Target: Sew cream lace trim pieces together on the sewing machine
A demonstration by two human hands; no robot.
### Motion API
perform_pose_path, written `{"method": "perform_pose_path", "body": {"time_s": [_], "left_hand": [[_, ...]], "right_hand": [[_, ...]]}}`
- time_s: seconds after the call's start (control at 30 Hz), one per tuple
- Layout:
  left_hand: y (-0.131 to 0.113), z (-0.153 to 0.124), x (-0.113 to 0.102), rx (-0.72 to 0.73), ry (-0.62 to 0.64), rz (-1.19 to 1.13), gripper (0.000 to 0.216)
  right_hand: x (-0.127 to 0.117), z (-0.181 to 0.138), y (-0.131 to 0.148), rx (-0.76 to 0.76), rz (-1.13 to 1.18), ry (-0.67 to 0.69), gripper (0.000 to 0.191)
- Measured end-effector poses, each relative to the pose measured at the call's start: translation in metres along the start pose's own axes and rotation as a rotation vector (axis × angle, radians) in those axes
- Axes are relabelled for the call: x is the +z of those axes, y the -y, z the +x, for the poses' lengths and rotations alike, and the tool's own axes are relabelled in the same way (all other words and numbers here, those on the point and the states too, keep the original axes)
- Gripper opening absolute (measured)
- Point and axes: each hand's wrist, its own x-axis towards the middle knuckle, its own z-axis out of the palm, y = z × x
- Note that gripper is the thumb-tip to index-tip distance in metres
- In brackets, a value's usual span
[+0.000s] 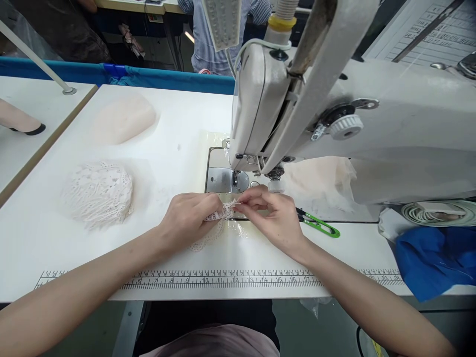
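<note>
A strip of white lace [225,212] is stretched between my two hands, just in front of the sewing machine's needle plate [219,179]. My left hand [190,214] is closed round one part of it, and a scalloped length hangs below onto the table. With thumb and forefinger my right hand [273,214] pinches the other end. The presser foot [235,179] of the sewing machine [256,99] stands behind the lace, apart from it. Beside my right hand lie green-handled thread snips [320,225], their blades partly hidden by the hand.
A pile of white lace pieces [102,193] lies at left, with pale sheer fabric [124,119] behind it. More pale fabric [320,178] sits under the machine arm. At right are blue cloth [439,258] and a coiled tape [439,213]. A person in a striped shirt [217,39] is beyond the table.
</note>
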Motion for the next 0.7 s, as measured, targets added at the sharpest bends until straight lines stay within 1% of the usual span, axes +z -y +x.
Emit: {"method": "perform_pose_path", "body": {"time_s": [0.07, 0.23, 0.4, 0.47, 0.57, 0.7], "left_hand": [[0.0016, -0.0003, -0.0005, 0.046, 0.003, 0.017, 0.020], [0.0038, -0.0020, -0.0006, 0.093, 0.035, 0.032, 0.022], [0.0025, -0.0003, -0.0023, 0.197, 0.018, 0.072, 0.024], [0.0012, 0.0012, -0.0034, 0.238, 0.014, 0.093, 0.025], [-0.0001, 0.0028, -0.0050, 0.264, 0.012, 0.114, 0.026], [0.0002, 0.0020, -0.0050, 0.273, -0.006, 0.096, 0.024]], "right_hand": [[-0.0002, -0.0003, 0.0001, -0.024, -0.024, 0.007, 0.007], [-0.0013, -0.0006, 0.0016, -0.094, -0.082, 0.067, 0.010], [-0.0019, -0.0008, 0.0046, -0.204, -0.181, 0.077, 0.016], [-0.0022, -0.0010, 0.0053, -0.235, -0.184, 0.080, 0.018], [-0.0024, -0.0009, 0.0053, -0.280, -0.163, 0.069, 0.015], [-0.0029, -0.0014, 0.0035, -0.393, -0.212, 0.017, 0.015]]}}
